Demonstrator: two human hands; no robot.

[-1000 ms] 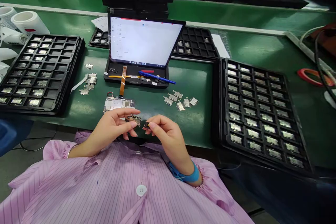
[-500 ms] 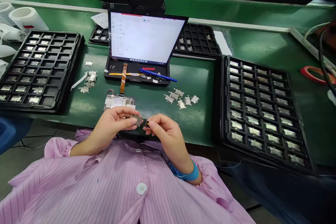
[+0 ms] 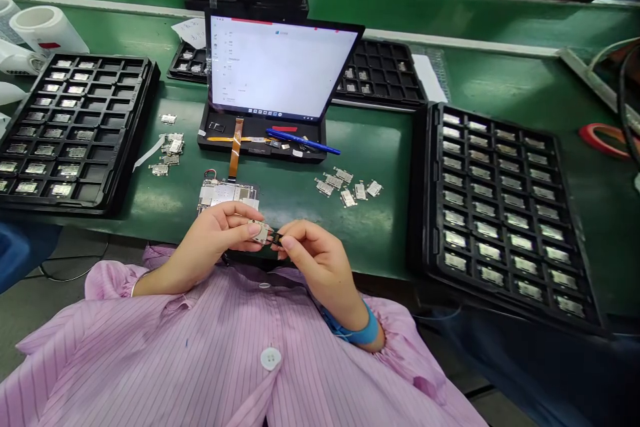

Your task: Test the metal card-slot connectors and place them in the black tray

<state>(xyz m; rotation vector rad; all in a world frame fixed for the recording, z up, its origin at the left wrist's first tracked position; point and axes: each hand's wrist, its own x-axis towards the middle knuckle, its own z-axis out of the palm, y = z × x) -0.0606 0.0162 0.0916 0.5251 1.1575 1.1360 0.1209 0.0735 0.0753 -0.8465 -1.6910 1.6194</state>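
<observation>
Between the thumb and fingers of my left hand [image 3: 227,230] is a small silvery circuit board [image 3: 259,232]. My right hand [image 3: 313,250] pinches a small black connector piece [image 3: 276,238] at the board's right end; whether the two are joined I cannot tell. Just beyond my left hand lies a larger circuit board [image 3: 227,193], partly hidden by the fingers. An orange ribbon cable [image 3: 236,150] runs from it to the lit screen [image 3: 280,70]. Loose small boards lie in one group [image 3: 347,187] to the right and another group [image 3: 170,153] to the left.
A black tray [image 3: 113,147] of small boards stands at the left, and a fuller tray [image 3: 435,227] at the right. Below the screen, a black holder [image 3: 210,145] carries a blue pen [image 3: 305,141]. Red tape [image 3: 595,140] and white rolls [image 3: 47,27] lie at the sides.
The small board in my left hand has tilted, so its face looks brighter and more upturned. Both hands stay close together in nearly the same place. The camera view has shifted slightly.
</observation>
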